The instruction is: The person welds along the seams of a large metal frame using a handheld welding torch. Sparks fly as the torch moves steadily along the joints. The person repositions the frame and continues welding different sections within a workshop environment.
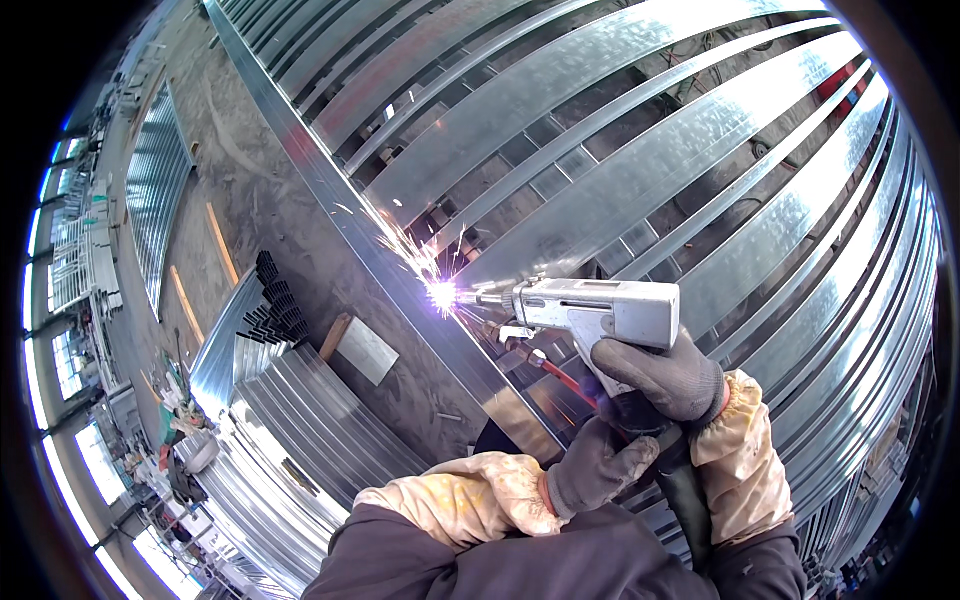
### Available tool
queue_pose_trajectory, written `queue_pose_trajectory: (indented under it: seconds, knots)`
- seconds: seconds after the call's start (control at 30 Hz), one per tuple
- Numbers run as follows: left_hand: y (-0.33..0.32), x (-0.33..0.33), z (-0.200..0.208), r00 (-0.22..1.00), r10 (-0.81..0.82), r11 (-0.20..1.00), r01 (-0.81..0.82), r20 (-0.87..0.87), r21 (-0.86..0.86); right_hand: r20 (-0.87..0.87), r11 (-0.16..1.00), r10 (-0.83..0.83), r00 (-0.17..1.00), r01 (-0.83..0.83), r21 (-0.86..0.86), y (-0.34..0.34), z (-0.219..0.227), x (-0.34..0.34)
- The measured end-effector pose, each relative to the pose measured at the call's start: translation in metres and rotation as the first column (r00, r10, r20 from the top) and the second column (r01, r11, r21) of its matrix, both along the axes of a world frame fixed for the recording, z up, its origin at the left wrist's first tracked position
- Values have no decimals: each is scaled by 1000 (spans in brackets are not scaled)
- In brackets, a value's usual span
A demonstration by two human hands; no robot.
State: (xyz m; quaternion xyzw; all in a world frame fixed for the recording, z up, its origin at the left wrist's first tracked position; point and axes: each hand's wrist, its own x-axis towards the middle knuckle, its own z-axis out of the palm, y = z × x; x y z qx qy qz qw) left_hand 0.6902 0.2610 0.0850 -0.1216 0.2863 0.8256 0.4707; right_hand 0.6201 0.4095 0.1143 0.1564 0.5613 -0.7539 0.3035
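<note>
My right hand (668, 375), in a dark grey work glove, is wrapped around the grip of a silver welding gun (600, 308). The gun's nozzle points left, and a bright violet-white arc with flying sparks (441, 294) burns at its tip. This glare hides the exact spot of contact. It lies on a long metal frame rail (395, 275), where a flat slat (590, 215) meets it. Just below the grip, my gloved left hand (600, 468) is closed at the gun's black cable (688, 495), its thumb lying toward it. Part of its fingers is hidden.
Parallel galvanized slats span the frame to the right. Left of the rail, stacked metal profiles (320, 400), a pale plate (368, 350) and wooden strips (222, 243) lie on the dusty floor (250, 190). A slatted panel (160, 190) lies farther off. A red hose (570, 380) runs under the gun.
</note>
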Motion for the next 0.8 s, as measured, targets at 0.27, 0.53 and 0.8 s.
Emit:
queue_pose_trajectory:
  seconds: [0.27,0.53,0.8]
  knots:
    - [-5,14,-16,964,-169,977,138,-203,-160,34,999,-27,999,29,-43,1,0,4]
    - [-6,14,-14,953,-261,957,233,-157,-175,4,1000,-9,1000,9,3,3,-3,10]
    - [3,15,1,984,-80,985,53,-158,-166,-54,1000,-2,999,3,18,5,-4,15]
